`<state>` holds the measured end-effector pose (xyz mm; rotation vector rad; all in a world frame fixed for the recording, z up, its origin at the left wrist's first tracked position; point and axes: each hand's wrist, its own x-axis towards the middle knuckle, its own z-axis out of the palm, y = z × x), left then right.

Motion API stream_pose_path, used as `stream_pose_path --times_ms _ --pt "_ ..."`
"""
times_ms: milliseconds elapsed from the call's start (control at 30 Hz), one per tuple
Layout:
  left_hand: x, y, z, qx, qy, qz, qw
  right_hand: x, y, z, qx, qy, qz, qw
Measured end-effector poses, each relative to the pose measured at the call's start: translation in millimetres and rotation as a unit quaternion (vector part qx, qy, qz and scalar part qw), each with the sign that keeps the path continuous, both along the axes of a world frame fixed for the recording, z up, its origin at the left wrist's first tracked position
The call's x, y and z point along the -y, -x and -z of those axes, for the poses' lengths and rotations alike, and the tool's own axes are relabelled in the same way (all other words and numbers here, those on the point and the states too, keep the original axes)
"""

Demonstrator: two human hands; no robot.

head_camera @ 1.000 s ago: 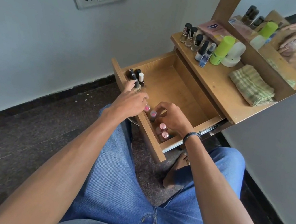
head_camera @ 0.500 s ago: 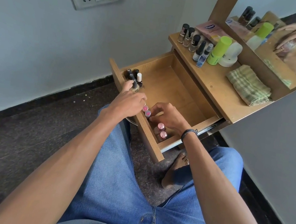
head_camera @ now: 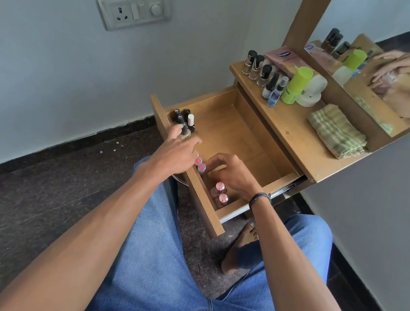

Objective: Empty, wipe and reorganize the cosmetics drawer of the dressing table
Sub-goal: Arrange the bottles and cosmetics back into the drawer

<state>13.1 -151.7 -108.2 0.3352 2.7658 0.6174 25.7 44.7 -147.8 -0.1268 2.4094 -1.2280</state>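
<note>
Light, slick glass: take the nail-polish bottle (head_camera: 185, 131) by its body. At the drawer (head_camera: 206, 204) front, your left hand (head_camera: 178, 151) pinches it; I cannot tell what your right hand (head_camera: 235, 177) holds.

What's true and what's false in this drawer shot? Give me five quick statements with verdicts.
1. The drawer is pulled open. True.
2. The checked cloth lies inside the drawer. False: it lies folded on the table top.
3. Dark-capped bottles stand in a drawer corner against the front panel. True.
4. The left hand is at the lime-green bottle. False: it is at the dark-capped bottles, and the lime-green bottle stands on the table top.
5. Pink-capped bottles stand in the drawer beside the right hand. True.
</note>
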Motion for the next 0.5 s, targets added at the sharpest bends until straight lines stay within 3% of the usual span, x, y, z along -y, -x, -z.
stream_pose_path --times_ms 167,267,400,500 --pt "1 3 3 0.002 -0.004 0.001 1.0 -5 -5 -11 -0.057 0.071 0.114 0.989" --pt "0 3 3 0.007 -0.019 -0.008 1.0 -13 -7 -28 -0.14 0.061 0.172 0.973" --pt "0 4 2 -0.007 -0.007 -0.004 1.0 -35 10 -64 -0.275 0.061 0.296 0.913" --pt "-1 5 2 -0.008 0.009 0.0 1.0 -55 38 -84 -0.317 0.045 0.381 0.867"
